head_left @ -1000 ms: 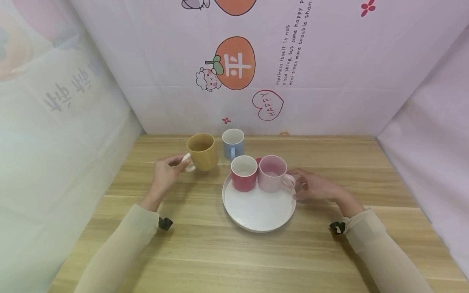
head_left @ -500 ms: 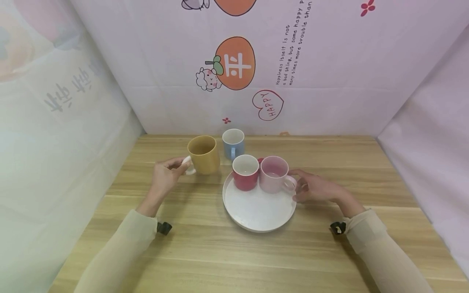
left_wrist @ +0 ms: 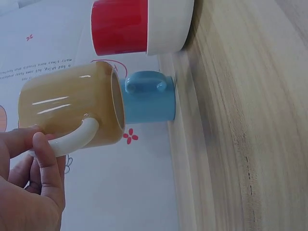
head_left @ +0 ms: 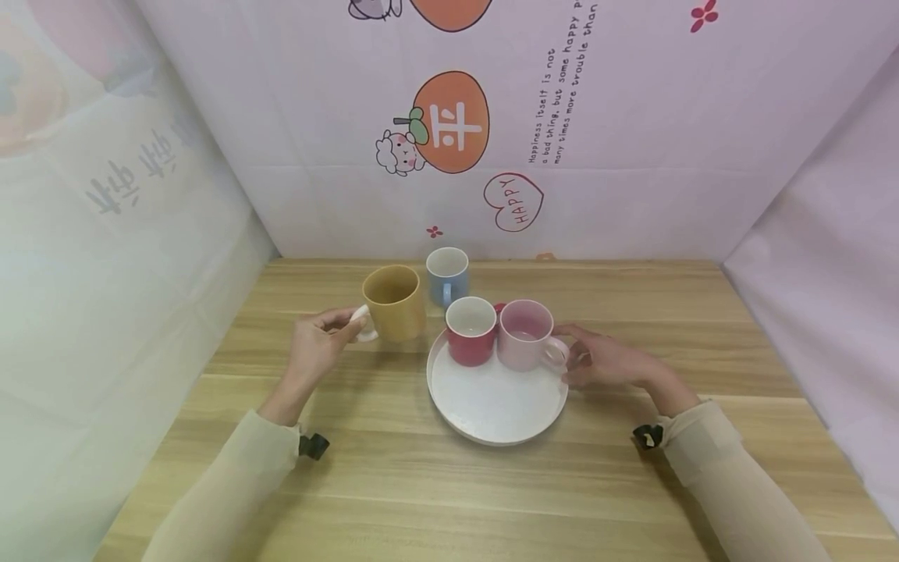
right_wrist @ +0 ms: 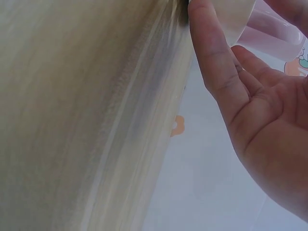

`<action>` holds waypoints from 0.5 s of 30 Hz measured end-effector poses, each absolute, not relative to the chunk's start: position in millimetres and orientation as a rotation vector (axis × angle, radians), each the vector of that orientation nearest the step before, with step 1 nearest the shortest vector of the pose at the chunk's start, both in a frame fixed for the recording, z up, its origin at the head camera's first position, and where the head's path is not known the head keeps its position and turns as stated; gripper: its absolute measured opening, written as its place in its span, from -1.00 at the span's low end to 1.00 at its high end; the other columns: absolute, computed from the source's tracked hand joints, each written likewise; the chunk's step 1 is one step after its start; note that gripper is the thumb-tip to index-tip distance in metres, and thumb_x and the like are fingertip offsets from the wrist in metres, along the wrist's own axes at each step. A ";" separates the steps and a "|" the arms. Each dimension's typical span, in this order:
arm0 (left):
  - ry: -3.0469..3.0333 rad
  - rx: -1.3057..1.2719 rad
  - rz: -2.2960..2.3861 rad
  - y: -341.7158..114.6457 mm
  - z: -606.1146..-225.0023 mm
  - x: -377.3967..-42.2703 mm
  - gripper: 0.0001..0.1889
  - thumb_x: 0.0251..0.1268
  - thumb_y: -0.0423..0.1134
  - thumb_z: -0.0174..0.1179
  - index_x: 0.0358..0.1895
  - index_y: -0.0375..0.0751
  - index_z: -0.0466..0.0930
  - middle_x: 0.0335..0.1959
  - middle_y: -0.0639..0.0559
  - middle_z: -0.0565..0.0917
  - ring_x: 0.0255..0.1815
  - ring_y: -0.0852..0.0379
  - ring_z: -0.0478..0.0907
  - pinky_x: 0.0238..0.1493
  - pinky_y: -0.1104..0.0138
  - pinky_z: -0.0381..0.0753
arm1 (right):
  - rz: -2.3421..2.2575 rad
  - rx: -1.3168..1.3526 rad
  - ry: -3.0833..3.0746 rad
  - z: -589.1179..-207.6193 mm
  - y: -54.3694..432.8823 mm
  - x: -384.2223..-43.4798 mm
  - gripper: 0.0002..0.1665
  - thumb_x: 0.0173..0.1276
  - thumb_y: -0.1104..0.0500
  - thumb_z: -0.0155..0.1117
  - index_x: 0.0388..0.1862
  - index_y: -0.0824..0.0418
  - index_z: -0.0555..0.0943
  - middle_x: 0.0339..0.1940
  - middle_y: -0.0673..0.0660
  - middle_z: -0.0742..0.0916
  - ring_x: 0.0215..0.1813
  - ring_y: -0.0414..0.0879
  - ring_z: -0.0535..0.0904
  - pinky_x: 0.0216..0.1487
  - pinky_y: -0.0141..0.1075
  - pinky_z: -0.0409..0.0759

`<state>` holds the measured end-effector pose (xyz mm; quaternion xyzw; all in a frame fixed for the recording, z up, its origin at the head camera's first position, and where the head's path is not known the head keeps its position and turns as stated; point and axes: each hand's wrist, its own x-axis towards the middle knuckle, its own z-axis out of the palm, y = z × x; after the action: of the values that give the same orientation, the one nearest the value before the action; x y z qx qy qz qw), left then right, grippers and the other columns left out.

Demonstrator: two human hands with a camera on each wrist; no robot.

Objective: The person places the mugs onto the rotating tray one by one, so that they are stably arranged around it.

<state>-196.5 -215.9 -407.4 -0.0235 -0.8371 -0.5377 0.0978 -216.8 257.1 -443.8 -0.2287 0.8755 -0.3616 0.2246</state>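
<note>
My left hand [head_left: 319,341] pinches the white handle of a tan mug [head_left: 397,308] between thumb and fingers. The mug is raised off the table, left of the tray, its mouth tilted slightly toward the head camera. The left wrist view shows the grip on the handle of the tan mug [left_wrist: 72,103]. A round white tray [head_left: 499,410] bears a red mug [head_left: 470,343] and a pink mug [head_left: 520,347] side by side at its back. My right hand [head_left: 604,357], fingers loosely extended, is at the tray's right rim beside the pink mug's handle; the right wrist view shows its fingers [right_wrist: 214,57] against the tray.
Behind the red mug, a light blue mug [head_left: 447,277] stands near the table's back edge, its handle facing forward. The wooden table [head_left: 421,499] meets a printed cloth backdrop [head_left: 316,156] at the rear, with cloth sides at left and right.
My left hand has brought the tan mug slightly forward and right, lower in the head view. The red and pink mugs shifted a little right early on. My right hand has stayed put.
</note>
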 end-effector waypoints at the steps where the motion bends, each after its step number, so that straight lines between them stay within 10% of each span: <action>1: -2.471 -0.078 -1.599 -215.3 -407.0 -195.8 -0.67 0.23 -0.17 0.42 -0.04 -0.33 0.74 -0.20 -0.28 0.77 -0.45 0.28 0.71 -0.31 0.31 0.76 | -0.997 -0.637 2.417 -443.8 257.0 -216.8 -0.03 0.23 0.10 0.47 0.53 0.00 0.17 -0.04 0.17 0.67 -0.01 0.00 0.63 -0.07 -0.22 0.68; 15: -2.492 -0.129 -1.623 -208.6 -399.3 -181.2 -0.69 0.24 -0.11 0.41 -0.07 -0.25 0.76 -0.25 -0.22 0.78 -0.38 0.26 0.70 -0.19 0.44 0.72 | -0.982 -0.639 2.430 -442.9 257.5 -216.2 -0.02 0.20 0.09 0.48 0.53 0.04 0.19 0.02 0.19 0.66 0.03 0.02 0.62 -0.03 -0.20 0.65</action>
<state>-181.2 -208.6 -399.3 -0.0430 -0.8343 -0.5433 0.0826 -216.2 257.5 -442.9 -0.2309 0.8787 -0.3550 0.2203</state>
